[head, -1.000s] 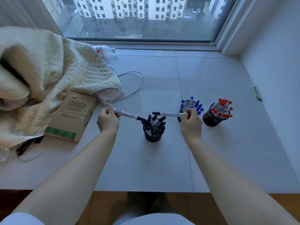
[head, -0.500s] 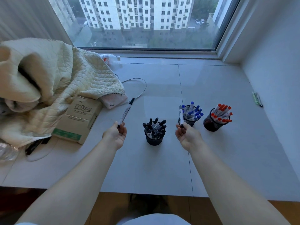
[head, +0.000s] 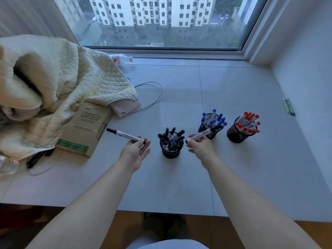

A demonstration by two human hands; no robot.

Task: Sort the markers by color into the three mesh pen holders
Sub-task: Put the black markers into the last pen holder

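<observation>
Three black mesh holders stand in a row: one with black-capped markers [head: 171, 152], one with blue-capped markers [head: 208, 131], one with red-capped markers [head: 239, 135]. My left hand [head: 136, 150], palm turned up, pinches a black-capped marker [head: 125, 136] at its tail; the cap points left toward the box. My right hand [head: 200, 145] pinches another black-capped marker [head: 204, 133], cap pointing up and right over the blue holder. Both hands flank the black holder.
A cardboard box [head: 86, 130] lies left of my left hand, under a quilted blanket [head: 53, 90]. A thin cable [head: 154, 97] loops behind. A plastic bottle [head: 120, 60] lies by the window. Green pens [head: 288, 106] lie near the right wall.
Both markers swung: the left one tipped from pointing away to lying out to the left, the right one tipped from upright to slanting right. The camera moved closer.
</observation>
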